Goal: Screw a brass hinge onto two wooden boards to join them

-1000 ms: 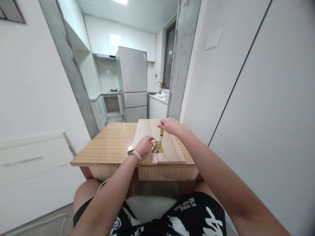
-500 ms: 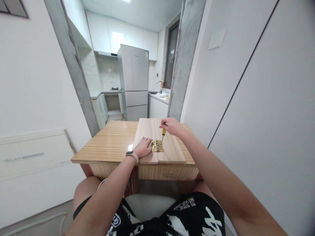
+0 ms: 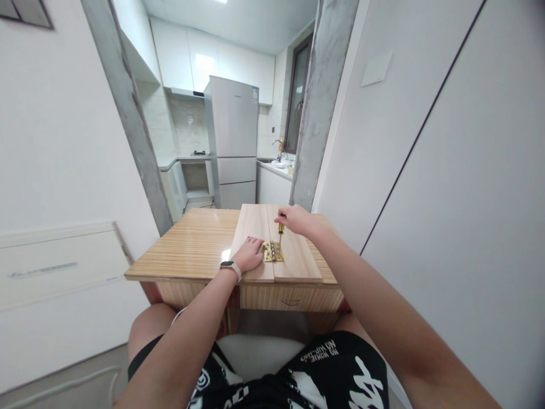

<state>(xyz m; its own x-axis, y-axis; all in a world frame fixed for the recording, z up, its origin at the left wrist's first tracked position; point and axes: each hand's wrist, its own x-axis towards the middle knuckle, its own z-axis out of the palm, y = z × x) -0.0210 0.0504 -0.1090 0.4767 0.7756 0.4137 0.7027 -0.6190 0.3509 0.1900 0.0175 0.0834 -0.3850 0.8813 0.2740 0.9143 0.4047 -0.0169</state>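
Observation:
Two pale wooden boards lie side by side, the left board [image 3: 252,221] and the right board [image 3: 298,255], with a narrow seam between them. Across that seam sits a brass hinge [image 3: 273,251], opened flat. My right hand [image 3: 296,220] is closed round the top of a screwdriver [image 3: 281,229] with a yellow and black handle. The screwdriver stands nearly upright, its tip down at the hinge's right leaf. My left hand [image 3: 249,255] lies flat on the left board, fingers stretched out, fingertips beside the hinge's left leaf. Any screw under the tip is too small to make out.
The boards rest on a striped wooden table [image 3: 187,238] with a drawer handle [image 3: 291,301] at its front. A white wall panel [image 3: 426,199] rises close on the right. Behind the table stand a grey fridge [image 3: 234,125] and a kitchen sink counter [image 3: 275,169].
The screwdriver has become a little more upright, and my right hand has shifted slightly to the left. My left hand and the boards stay in place.

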